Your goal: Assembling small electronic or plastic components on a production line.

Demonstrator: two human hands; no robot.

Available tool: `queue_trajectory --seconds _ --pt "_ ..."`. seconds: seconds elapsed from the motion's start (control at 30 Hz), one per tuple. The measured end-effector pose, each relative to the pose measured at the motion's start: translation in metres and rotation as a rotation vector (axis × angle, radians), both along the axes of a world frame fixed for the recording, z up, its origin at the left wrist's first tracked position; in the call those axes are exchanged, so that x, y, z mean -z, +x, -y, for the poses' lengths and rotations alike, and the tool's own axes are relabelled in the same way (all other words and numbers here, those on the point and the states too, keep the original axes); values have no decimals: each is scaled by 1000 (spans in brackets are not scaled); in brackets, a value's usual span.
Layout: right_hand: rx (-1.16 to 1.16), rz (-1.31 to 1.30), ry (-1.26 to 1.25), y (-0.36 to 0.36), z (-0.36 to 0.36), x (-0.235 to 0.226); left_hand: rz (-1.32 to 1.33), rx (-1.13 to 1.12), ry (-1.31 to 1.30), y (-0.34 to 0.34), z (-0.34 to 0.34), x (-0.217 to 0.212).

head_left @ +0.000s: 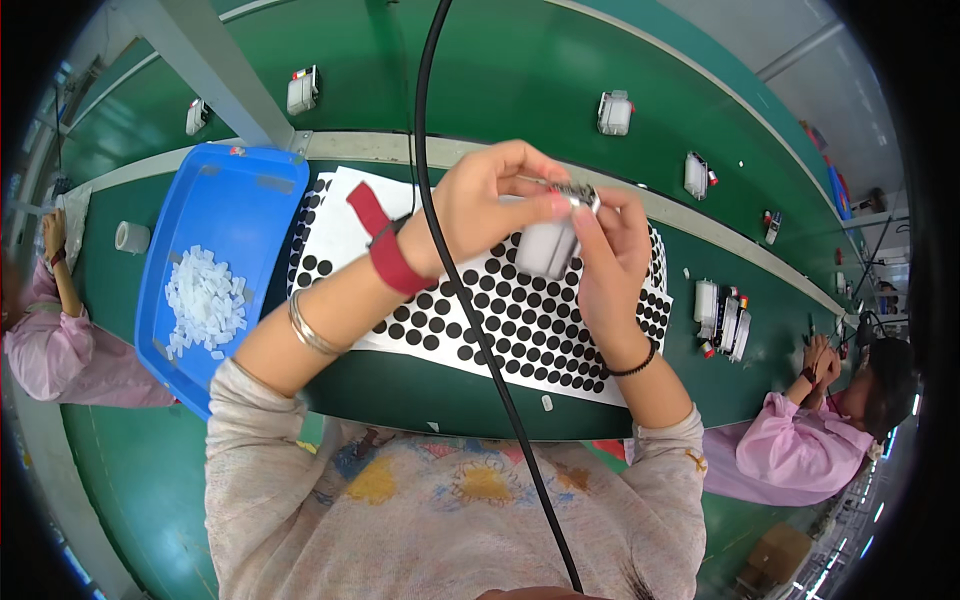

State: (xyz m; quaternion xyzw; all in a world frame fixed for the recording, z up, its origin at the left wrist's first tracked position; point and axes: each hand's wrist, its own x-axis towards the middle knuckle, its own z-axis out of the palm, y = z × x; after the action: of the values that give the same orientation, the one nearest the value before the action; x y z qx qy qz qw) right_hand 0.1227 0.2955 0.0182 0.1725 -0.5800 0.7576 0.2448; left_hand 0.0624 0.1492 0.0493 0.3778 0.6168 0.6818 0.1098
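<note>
Over the middle of the bench, a small white box-shaped unit (547, 250) with electronic parts at its top end is held up between my two hands. My left hand (475, 205), wearing a red wrist strap (392, 262), has its fingers closed at the top end of the unit. Around the unit's right side, my right hand (614, 270) is closed, its thumb pressed near the same end. The fingertips are slightly blurred and cover some of the parts. Beneath both hands lie white sheets (330, 225) bearing rows of black round stickers (508, 328).
A blue tray (268, 165) with a pile of small white pieces (205, 300) stands left, beside a white roll (132, 237). Similar units (722, 320) cluster right; others (614, 113) sit on the green belt. A black cable (465, 290) crosses in front. Co-workers sit on both sides.
</note>
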Motion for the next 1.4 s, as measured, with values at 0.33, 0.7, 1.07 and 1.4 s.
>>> queue_trajectory --seconds 0.33,0.7,1.07,1.4 --pt "954 319 853 -170 -145 -1 -116 -598 -530 -218 30 -9" --pt "275 303 683 -186 -135 -21 -721 -796 -516 -161 12 -17" --pt "-945 258 -298 -3 -24 -13 -688 -194 -372 19 9 -31" --pt "-603 453 -188 25 -25 6 -960 -322 -335 44 -3 -4"
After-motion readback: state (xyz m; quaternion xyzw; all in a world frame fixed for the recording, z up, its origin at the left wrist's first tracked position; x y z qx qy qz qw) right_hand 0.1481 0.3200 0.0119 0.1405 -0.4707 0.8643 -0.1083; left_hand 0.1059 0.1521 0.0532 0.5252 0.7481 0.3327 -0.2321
